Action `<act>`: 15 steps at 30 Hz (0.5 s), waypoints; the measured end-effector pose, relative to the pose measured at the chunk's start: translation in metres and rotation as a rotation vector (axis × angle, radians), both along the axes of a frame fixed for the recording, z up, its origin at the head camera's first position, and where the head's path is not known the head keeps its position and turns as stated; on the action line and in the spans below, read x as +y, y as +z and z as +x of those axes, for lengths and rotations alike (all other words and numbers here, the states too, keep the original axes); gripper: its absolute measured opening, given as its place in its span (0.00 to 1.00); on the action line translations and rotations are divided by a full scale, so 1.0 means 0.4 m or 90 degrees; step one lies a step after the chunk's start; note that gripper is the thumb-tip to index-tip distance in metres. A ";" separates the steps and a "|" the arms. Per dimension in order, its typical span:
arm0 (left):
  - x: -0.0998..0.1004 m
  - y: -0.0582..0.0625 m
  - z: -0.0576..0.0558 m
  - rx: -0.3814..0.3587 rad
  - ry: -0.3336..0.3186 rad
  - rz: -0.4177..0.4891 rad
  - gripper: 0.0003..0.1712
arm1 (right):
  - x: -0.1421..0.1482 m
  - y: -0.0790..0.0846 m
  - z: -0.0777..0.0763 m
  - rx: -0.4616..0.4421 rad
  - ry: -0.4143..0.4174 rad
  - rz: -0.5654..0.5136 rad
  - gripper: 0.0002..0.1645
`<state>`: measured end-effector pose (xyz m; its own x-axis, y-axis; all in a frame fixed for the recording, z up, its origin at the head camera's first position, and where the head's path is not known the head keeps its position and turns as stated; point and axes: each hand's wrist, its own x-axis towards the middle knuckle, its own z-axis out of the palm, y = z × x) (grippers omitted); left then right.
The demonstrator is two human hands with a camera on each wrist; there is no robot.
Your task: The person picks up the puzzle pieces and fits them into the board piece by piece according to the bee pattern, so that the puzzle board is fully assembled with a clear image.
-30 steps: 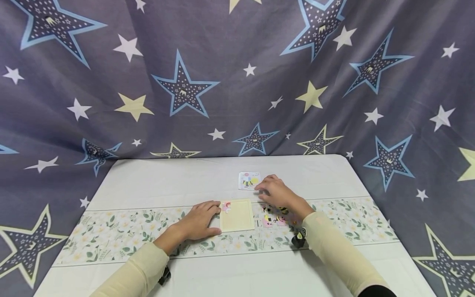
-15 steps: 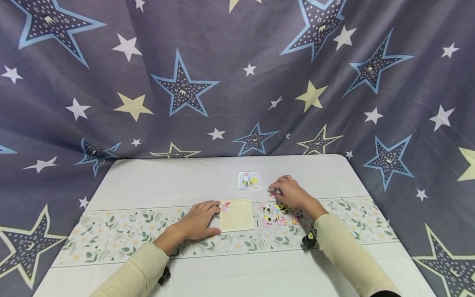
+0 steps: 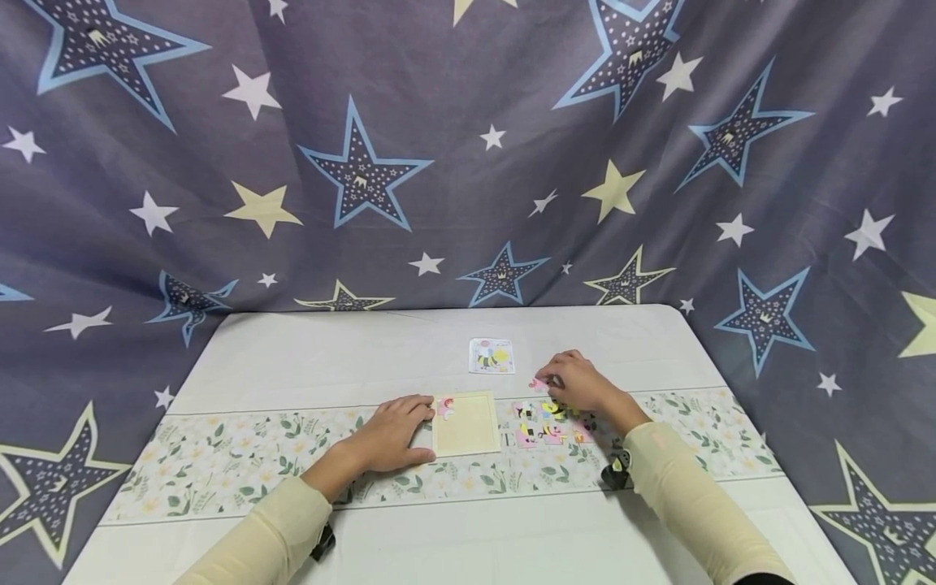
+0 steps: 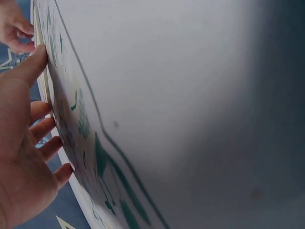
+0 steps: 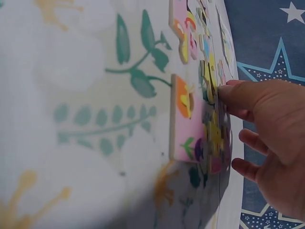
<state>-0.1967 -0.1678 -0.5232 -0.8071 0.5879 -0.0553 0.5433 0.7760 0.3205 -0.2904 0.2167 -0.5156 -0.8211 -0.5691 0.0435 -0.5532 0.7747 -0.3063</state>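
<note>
head view: right hand point(image 3: 578, 382) pinches a pink puzzle piece point(image 3: 538, 383) just beyond the loose pieces point(image 3: 553, 435).
left hand point(image 3: 391, 435), fingers spread, touches the pale tray's point(image 3: 468, 435) edge; the bee card point(image 3: 491, 356) lies farther back.

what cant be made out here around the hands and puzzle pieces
Head: card, fine markings too small to read.
Head: puzzle pieces, some partly covered by the right hand.
Right wrist: grip on the pink piece unclear, hidden by the hand itself.
Left wrist: tray, inside hidden, edge-on beside the left hand.
</note>
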 end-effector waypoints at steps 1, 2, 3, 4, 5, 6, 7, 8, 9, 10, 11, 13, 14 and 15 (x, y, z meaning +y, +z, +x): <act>0.000 0.000 0.000 0.000 0.000 0.000 0.40 | -0.001 0.001 0.000 0.000 -0.001 0.001 0.15; -0.001 0.001 0.000 0.000 0.000 0.001 0.40 | -0.001 0.001 0.000 0.001 -0.001 0.002 0.14; -0.001 0.001 0.000 -0.001 0.001 0.001 0.40 | -0.001 0.001 0.000 0.002 0.000 0.003 0.14; -0.002 0.002 0.000 -0.001 0.001 0.001 0.40 | -0.002 0.001 -0.001 0.001 0.000 0.003 0.14; -0.002 0.002 0.000 -0.001 0.001 0.001 0.40 | -0.002 0.000 -0.001 0.001 0.002 0.004 0.13; -0.002 0.003 0.000 -0.002 0.002 0.002 0.40 | -0.001 0.000 -0.002 0.002 0.004 0.005 0.13; -0.002 0.003 0.000 -0.001 0.001 0.002 0.40 | -0.001 -0.001 -0.003 0.005 0.006 0.006 0.13; -0.002 0.003 0.000 -0.001 0.000 0.002 0.40 | -0.001 -0.002 -0.003 0.011 0.010 0.006 0.13; -0.003 0.002 0.000 -0.001 -0.001 0.002 0.40 | 0.000 -0.003 -0.004 0.014 0.013 0.003 0.13; -0.003 0.002 -0.001 0.000 -0.002 0.002 0.40 | 0.001 -0.003 -0.005 0.018 0.016 0.001 0.13; -0.003 0.001 -0.001 0.000 -0.003 0.001 0.40 | 0.001 -0.004 -0.005 0.022 0.019 -0.001 0.13; -0.003 -0.001 -0.002 0.001 -0.005 -0.002 0.40 | 0.002 -0.006 -0.006 0.029 0.025 -0.006 0.13; -0.003 -0.002 -0.002 0.001 -0.005 -0.003 0.40 | 0.002 -0.006 -0.007 0.031 0.028 -0.009 0.13; -0.004 -0.003 -0.002 0.001 -0.004 -0.005 0.40 | 0.002 -0.007 -0.007 0.029 0.028 -0.011 0.13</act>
<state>-0.1974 -0.1694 -0.5243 -0.8031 0.5930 -0.0580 0.5493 0.7746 0.3134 -0.2933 0.2177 -0.5183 -0.7919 -0.6038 0.0905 -0.6006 0.7437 -0.2935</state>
